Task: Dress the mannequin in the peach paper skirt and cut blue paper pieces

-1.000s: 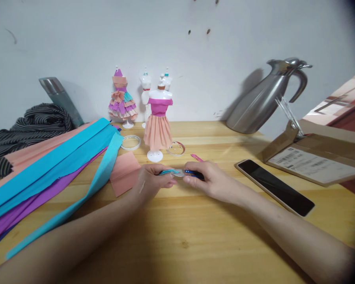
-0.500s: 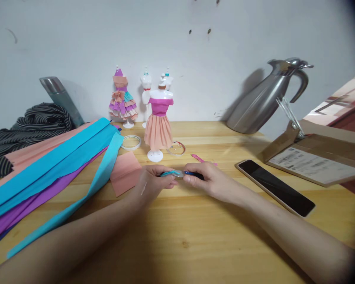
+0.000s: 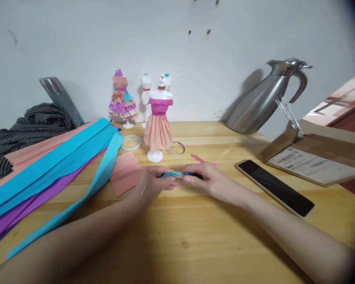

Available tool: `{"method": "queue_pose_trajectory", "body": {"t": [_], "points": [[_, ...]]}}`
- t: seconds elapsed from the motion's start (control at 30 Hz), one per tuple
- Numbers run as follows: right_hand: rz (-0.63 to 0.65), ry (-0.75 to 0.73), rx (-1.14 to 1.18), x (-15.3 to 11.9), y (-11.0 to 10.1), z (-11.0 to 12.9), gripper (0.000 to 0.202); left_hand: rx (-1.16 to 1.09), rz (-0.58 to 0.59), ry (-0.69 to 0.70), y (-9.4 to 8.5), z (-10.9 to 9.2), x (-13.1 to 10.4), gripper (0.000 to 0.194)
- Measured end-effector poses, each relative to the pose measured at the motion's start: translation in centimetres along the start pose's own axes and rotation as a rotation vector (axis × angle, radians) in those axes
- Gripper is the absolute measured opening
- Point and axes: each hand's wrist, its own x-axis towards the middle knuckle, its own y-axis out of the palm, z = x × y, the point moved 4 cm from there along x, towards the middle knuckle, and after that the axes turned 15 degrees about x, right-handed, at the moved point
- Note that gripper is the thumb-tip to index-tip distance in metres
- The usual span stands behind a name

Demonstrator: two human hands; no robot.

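My left hand (image 3: 156, 178) pinches a small folded piece of turquoise crepe paper (image 3: 170, 174) between thumb and fingers. In my right hand (image 3: 203, 176) are small scissors with a blue handle (image 3: 191, 174), mostly covered by the fingers. Their metal blades (image 3: 180, 174) point left and meet the edge of the turquoise piece. Just beyond my hands stands a small white mannequin (image 3: 155, 156) in a magenta top and a pleated peach paper skirt (image 3: 158, 132). A peach paper square (image 3: 126, 172) lies partly behind my left hand.
Blue, purple and peach crepe paper strips (image 3: 50, 173) lie at left. Rolls of tape (image 3: 130, 148) sit near the mannequin. A dressed figure (image 3: 122, 96) stands behind. To the right are a phone (image 3: 276, 187), a cardboard box (image 3: 319, 154) and a steel jug (image 3: 254, 102).
Both hands stay almost in place, still holding the turquoise piece and the scissors. The turquoise tip at the blades has shifted very slightly.
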Motion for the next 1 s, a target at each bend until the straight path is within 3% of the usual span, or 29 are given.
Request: {"method": "queue_pose_trajectory", "body": {"t": [0.63, 1.0], "points": [[0.038, 0.068, 0.174, 0.1, 0.0, -0.7, 0.038, -0.029, 0.060, -0.020, 0.0, 0.0, -0.1, 0.027], [-0.025, 0.073, 0.243, 0.4, -0.5, -1.1, 0.045, -0.020, 0.061, -0.063, -0.1, -0.6, -0.3, 0.027]]}}
